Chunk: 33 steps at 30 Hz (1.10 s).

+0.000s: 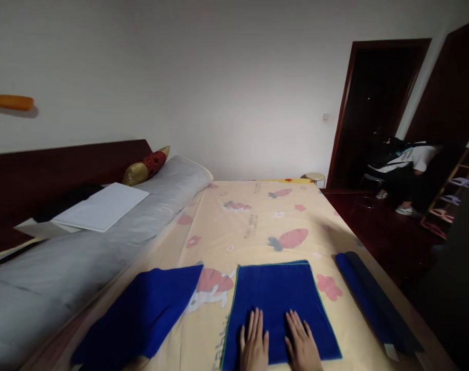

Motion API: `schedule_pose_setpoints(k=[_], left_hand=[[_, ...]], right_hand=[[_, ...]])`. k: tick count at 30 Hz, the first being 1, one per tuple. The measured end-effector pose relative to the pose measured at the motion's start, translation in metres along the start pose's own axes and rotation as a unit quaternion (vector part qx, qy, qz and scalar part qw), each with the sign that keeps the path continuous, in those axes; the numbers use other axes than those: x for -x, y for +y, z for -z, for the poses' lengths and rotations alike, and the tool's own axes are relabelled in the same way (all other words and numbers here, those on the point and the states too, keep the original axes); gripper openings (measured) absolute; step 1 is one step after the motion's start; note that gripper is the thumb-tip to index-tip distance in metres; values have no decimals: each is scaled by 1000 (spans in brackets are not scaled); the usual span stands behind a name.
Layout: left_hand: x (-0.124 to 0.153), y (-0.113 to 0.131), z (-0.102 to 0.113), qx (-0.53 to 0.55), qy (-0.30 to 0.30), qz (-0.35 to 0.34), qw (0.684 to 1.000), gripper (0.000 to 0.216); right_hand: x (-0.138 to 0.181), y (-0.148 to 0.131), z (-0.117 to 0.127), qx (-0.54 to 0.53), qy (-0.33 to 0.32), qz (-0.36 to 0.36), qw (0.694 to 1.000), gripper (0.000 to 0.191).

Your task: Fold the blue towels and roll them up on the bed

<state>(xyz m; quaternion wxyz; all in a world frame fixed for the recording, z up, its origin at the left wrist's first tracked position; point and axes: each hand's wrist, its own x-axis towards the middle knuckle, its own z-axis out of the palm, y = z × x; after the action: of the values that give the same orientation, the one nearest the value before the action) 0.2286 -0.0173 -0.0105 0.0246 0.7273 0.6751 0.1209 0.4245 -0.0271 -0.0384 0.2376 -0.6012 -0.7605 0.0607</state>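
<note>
Both my hands lie flat, palms down, on a blue cloth (276, 288) with green-stitched edges, spread as a rough rectangle on the bed. My left hand (255, 342) rests on its near left part, fingers stretched out. On the near right part lies my right hand (301, 340), fingers also extended. Neither hand grips anything. To the left is a second blue cloth (141, 309), unevenly spread and creased. Toward the right edge of the bed, a blue and dark grey roll (373, 299) of fabric carries a small white tag.
The bed sheet (253, 206) is peach with carrot prints. Along the left runs a long grey pillow (141, 247) bearing a white board (103, 206). A red and gold cushion (149, 166) leans by the headboard. Beyond the right side, a person (404, 165) bends over near a shoe rack (446, 198).
</note>
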Motion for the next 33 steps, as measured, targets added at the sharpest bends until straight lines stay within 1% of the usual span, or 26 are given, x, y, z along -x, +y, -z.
schedule_pose_setpoints(k=[1,2,3,5,7,11,13,14,16,18,19,21,23,24,25,26,27,29,30,32,33], left_hand=[[-2,3,-3,13,-9,-16,1000,51],[-2,3,-4,19,-15,-21,999,51],[-2,1,-4,17,-18,-17,1000,51],[1,-10,-1,1,-21,6,1000,51],[7,-26,5,-20,-15,26,999,51],[16,-49,15,-44,0,46,998,51],[17,-52,18,-50,0,61,997,51],[16,-51,19,-52,-1,69,996,51],[12,-42,20,-50,-2,79,996,51],[5,-25,18,-29,-6,60,998,51],[1,-14,16,-12,-7,38,999,51],[-8,9,10,27,-13,-22,999,51],[-17,26,3,53,-25,-78,995,53],[-21,29,0,57,-32,-95,993,53],[-25,27,-2,55,-35,-98,993,52],[-27,20,-3,44,-33,-82,995,52],[-28,10,-2,26,-24,-52,998,51],[-28,-21,2,-21,8,26,999,52],[-27,-37,5,-43,23,53,997,52],[-23,-64,12,-76,41,75,993,52],[-22,-72,15,-88,45,78,992,51]], right_hand=[[-1,-2,-2,-6,-15,9,1000,55],[-1,0,-2,-6,-20,4,1000,55],[1,6,0,1,-15,-16,1000,56],[9,26,8,26,2,-73,997,60],[21,51,19,53,8,-119,991,61],[41,96,35,80,3,-160,984,58],[42,108,37,83,8,-173,981,57],[40,109,38,84,15,-179,980,57],[28,102,38,81,35,-180,980,58],[12,82,35,64,45,-152,985,58],[2,68,32,48,40,-125,990,58],[-15,38,24,12,12,-64,998,55],[-28,14,14,-12,-22,-16,1000,54],[-31,8,9,-16,-34,-4,999,54],[-33,7,6,-13,-40,-5,999,54],[-33,11,5,-3,-38,-20,999,56],[-30,21,5,13,-30,-46,998,58],[-22,50,11,48,-9,-105,993,62],[-17,67,15,63,-4,-125,990,64],[-7,94,23,82,-6,-135,987,66],[-4,102,26,89,-9,-134,987,66]])
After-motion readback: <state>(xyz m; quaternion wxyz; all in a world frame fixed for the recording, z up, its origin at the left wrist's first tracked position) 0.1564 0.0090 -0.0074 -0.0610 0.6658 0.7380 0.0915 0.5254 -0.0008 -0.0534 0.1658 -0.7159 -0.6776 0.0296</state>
